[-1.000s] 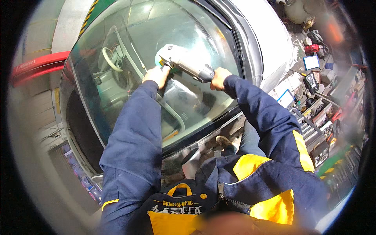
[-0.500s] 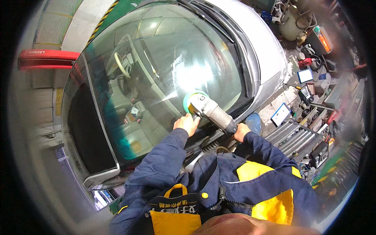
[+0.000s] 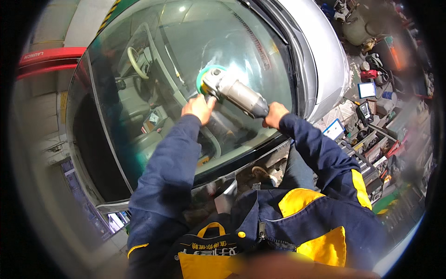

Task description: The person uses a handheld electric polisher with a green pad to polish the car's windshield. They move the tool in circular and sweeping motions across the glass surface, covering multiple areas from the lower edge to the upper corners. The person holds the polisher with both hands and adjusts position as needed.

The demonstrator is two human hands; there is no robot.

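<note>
Both my hands are on a corded-style power polisher (image 3: 241, 97) with a grey body and a green pad (image 3: 200, 80). The pad lies against the windshield (image 3: 195, 42) of a silver car. My left hand (image 3: 200, 109) is closed round the side handle near the polisher's head. My right hand (image 3: 276, 115) wraps the dark rear end of the body. A bright light patch reflects on the glass just beside the pad. Through the glass show a pale steering wheel (image 3: 137, 63) and light seats.
Right of the silver hood (image 3: 320, 51) are a clipboard (image 3: 333, 129), a tablet-like white panel (image 3: 366, 89), a handheld meter (image 3: 364, 111) and a crowded tool rack (image 3: 371, 144). A red lift arm (image 3: 51, 60) stands beyond the car's left side. Wipers lie along the windshield's right edge.
Both hands have carried the polisher farther up the windshield and slightly left, away from my body. My arms are stretched out more, and my view has shifted a little.
</note>
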